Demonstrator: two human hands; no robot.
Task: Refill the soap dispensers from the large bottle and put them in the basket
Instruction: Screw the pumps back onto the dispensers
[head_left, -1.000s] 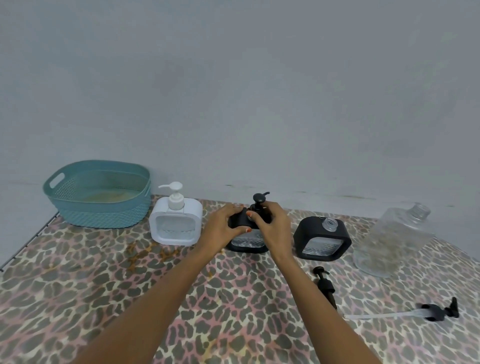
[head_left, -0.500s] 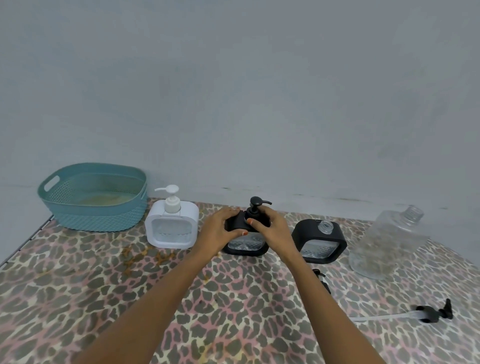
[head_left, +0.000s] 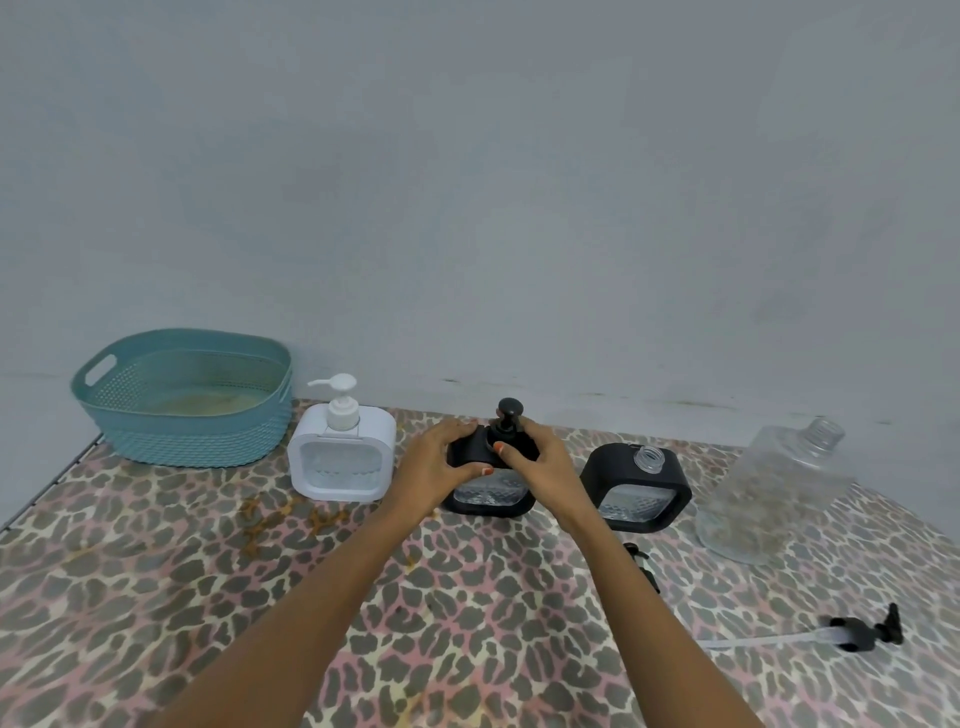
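Where leopard-print counter (head_left: 156, 597) meets grey wall (head_left: 467, 208):
Left grip (head_left: 434, 465) holds black dispenser (head_left: 488, 499) mid-frame; right grip (head_left: 543, 465) seemingly pinches its pump (head_left: 509, 409).

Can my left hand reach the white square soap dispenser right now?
Probably, once it lets go: the left hand grips the black square dispenser, and the white square soap dispenser stands beside it, nothing between.
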